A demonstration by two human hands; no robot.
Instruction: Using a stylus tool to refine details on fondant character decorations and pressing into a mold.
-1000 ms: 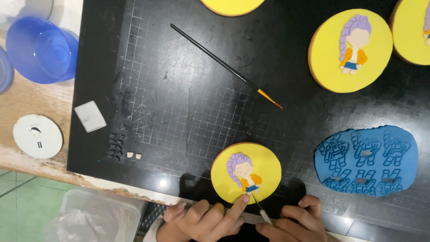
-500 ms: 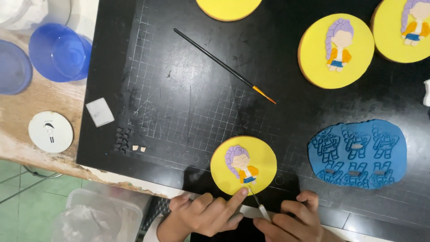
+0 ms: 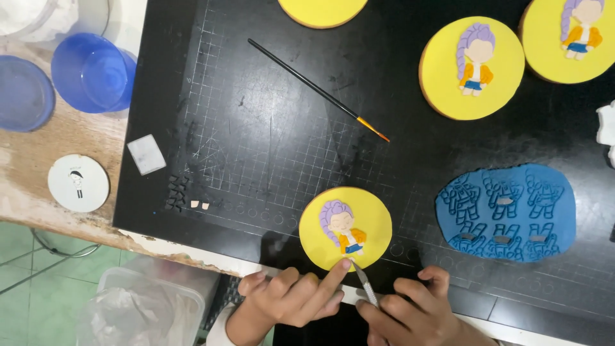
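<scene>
Far left: blue cup [image 3: 93,72] on the worn wooden table [image 3: 38,166]. Left hand [image 3: 291,298] at the black cutting mat's [image 3: 256,141] near edge, fingers loosely curled, index fingertip pressing the rim of the yellow round cookie [image 3: 346,227] with its purple-haired figure. Right hand [image 3: 410,311] pinches a thin metal blade tool [image 3: 364,282], tip beside the figure's feet. Farther right: blue rolled fondant sheet [image 3: 506,211].
</scene>
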